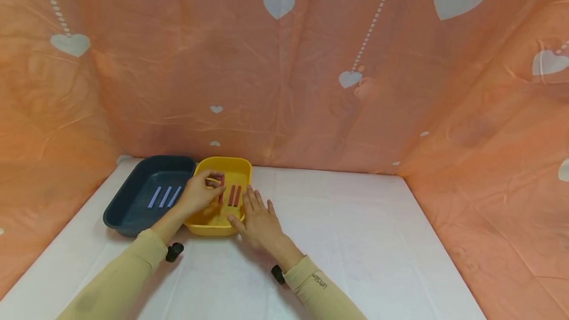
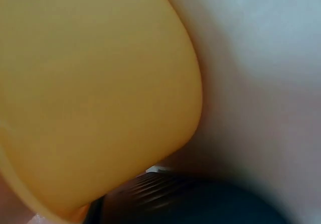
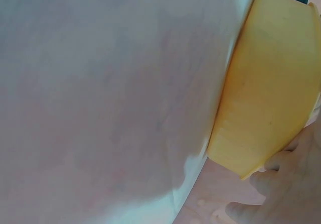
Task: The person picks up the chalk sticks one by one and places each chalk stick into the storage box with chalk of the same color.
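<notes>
My left hand [image 1: 198, 194] reaches over the yellow tray [image 1: 224, 164] and pinches a dark red stick [image 1: 221, 198] between thumb and fingers. The stick points lengthwise away from me. Two more dark red sticks [image 1: 234, 195] lie side by side on the tray's floor, just right of it. At the tray's right rim rests my right hand [image 1: 261, 222], fingers straight and spread. In the right wrist view its fingers [image 3: 278, 184] lie along the yellow rim. The left wrist view is filled mostly by the tray's outer wall [image 2: 110, 93]; the fingers are hidden there.
A dark blue tray [image 1: 129, 214] stands against the yellow one on the left, with three pale purple sticks [image 1: 165, 197] in a row inside. Both trays sit near the back edge of a white table [image 1: 355, 241]. Orange sheeting [image 1: 311, 122] with hearts encloses the back and sides.
</notes>
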The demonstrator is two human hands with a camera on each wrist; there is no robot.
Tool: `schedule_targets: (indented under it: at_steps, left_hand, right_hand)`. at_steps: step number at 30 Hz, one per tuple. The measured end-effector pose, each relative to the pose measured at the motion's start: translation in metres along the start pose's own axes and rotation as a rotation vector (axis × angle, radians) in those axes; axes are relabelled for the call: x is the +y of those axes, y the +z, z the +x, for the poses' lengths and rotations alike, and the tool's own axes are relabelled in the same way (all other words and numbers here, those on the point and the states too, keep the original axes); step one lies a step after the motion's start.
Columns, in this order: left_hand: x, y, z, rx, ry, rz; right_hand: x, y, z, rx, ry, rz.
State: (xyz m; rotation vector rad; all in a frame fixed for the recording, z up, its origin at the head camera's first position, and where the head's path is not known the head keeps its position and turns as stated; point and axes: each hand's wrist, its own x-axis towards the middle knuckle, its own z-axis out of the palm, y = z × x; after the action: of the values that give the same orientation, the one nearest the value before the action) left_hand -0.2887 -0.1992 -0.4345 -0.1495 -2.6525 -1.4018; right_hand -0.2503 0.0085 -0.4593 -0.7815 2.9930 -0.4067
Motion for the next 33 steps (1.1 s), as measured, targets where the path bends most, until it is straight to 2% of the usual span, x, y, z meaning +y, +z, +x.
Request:
schedule_targets:
  at_steps: [7, 14, 20, 24, 29, 33]
  left_hand:
    - [-0.007, 0.006, 0.015, -0.029, -0.019, 0.024]
    - [-0.012, 0.010, 0.026, -0.110, -0.065, 0.019]
    - [-0.015, 0.015, 0.033, -0.150, -0.068, 0.099]
    - [-0.019, 0.019, 0.034, -0.151, -0.043, 0.163]
    - [-0.024, 0.023, 0.036, -0.146, 0.015, 0.195]
    - [-0.027, 0.025, 0.038, -0.146, 0.024, 0.216]
  right_hand:
    - [0.001, 0.001, 0.000, 0.011, 0.000, -0.008]
    - [0.001, 0.001, 0.001, 0.010, 0.001, -0.004]
    - [0.002, 0.001, 0.001, 0.003, -0.001, -0.003]
    - [0.002, 0.002, 0.001, 0.006, -0.003, -0.010]
    - [0.002, 0.002, 0.001, 0.015, -0.006, -0.011]
    - [0.003, 0.002, 0.001, 0.021, -0.009, -0.012]
